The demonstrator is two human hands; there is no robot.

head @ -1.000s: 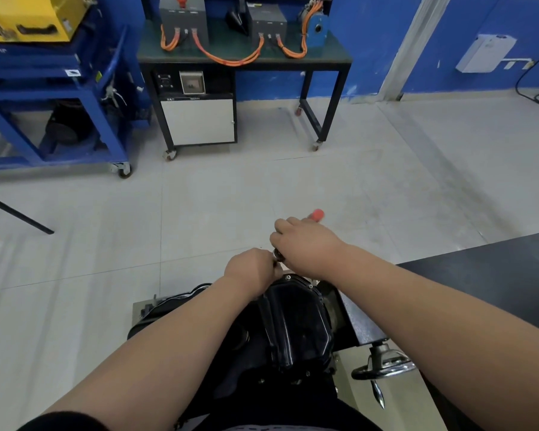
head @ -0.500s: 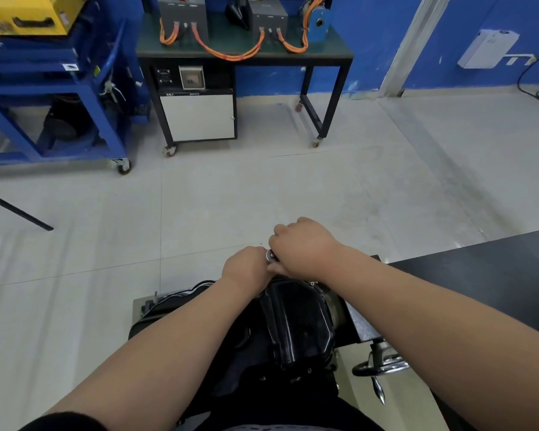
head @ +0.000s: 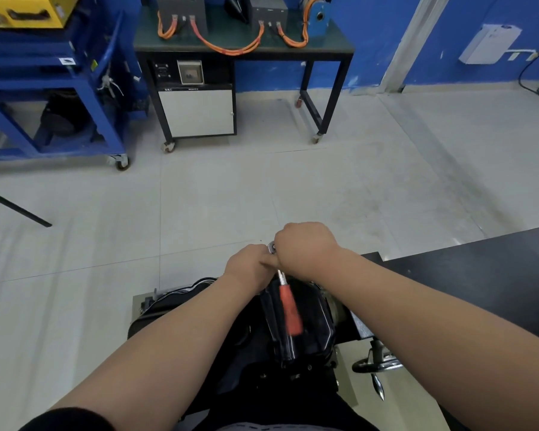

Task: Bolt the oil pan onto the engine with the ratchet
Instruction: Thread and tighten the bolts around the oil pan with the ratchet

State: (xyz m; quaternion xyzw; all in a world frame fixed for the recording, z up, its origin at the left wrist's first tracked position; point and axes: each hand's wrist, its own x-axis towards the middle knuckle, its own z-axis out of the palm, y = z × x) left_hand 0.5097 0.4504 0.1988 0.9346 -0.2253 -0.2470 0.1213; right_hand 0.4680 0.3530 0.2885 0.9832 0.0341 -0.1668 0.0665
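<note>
While the oil pan sits on the engine, the head view shows the right hand gripping the ratchet near its head at the pan's far edge. The left hand curls beside it, its hold hidden. Bolting looks underway, but finished bolts can't be counted.

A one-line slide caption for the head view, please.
Left hand and right hand hold a red-handled ratchet over the black oil pan.
</note>
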